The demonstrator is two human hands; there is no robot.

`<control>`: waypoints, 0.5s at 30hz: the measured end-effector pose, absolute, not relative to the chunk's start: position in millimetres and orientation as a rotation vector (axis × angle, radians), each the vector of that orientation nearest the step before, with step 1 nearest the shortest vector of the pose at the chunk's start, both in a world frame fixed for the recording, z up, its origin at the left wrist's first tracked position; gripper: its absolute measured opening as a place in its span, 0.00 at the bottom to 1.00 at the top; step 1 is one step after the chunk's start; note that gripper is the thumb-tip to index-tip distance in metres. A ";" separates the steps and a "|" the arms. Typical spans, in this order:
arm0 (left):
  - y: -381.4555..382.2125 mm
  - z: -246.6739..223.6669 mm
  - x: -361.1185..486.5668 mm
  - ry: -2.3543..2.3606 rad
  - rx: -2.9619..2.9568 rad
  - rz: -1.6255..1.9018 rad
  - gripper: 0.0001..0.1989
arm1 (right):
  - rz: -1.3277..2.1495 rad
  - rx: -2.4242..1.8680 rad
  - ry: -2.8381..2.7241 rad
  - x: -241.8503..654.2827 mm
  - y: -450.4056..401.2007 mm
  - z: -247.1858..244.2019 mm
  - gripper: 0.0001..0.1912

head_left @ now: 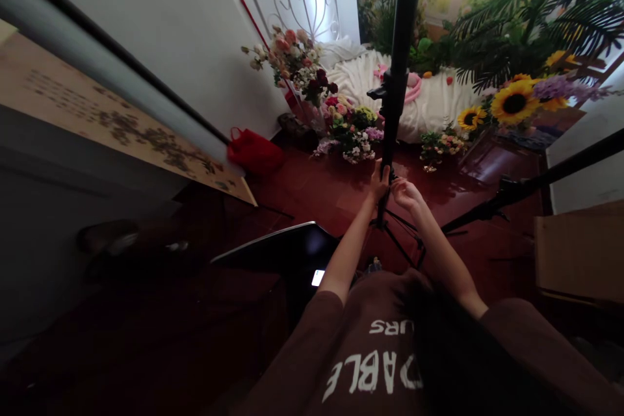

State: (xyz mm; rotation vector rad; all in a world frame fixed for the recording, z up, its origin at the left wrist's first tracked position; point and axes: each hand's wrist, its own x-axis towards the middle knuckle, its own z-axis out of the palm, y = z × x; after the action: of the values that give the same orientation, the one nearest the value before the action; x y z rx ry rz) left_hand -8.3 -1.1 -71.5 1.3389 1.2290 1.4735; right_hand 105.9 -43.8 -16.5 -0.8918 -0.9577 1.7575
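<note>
A black tripod stand [400, 19] rises upright in front of me, with its thin legs [402, 244] spread near the floor. My left hand [379, 182] is wrapped around the lower part of its pole. Close by on the right, my right hand [405, 192] has its fingers pinched at a small dark knob [392, 174] on the pole's side. The fingertips partly hide that knob. Higher up, a clamp collar [390, 88] with a lever joins two pole sections.
A second black stand [521, 188] slants in from the right, above a cardboard box [575, 253]. A dark flat panel [283, 250] sits left of me. Ahead are flowers [358, 133], sunflowers [514, 103] and a white-draped bed [433, 101]. A red bag [256, 151] leans by the wall.
</note>
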 end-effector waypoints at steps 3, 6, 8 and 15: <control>0.2 -72.7 -7.1 1.207 1.344 1.507 0.24 | 1.805 -0.931 -0.781 105.6 -51.9 -10.5 0.03; -0.7 -71.4 -6.6 1.173 1.351 1.530 0.23 | 1.836 -1.013 -0.569 112.0 -67.4 -4.1 0.06; -2.0 -69.1 -6.0 1.162 1.354 1.524 0.23 | 1.849 -1.055 -0.435 120.4 -81.2 -3.8 0.08; -14.1 -82.4 -1.4 1.212 1.250 1.538 0.27 | 1.771 -1.051 -0.009 173.2 -133.4 -29.9 0.06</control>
State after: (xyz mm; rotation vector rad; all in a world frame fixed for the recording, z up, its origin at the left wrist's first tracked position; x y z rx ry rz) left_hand -1.4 -14.1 -82.4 1.2496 1.2119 1.5382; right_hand 173.2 -133.4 -29.9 -1.0512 -0.0091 1.7714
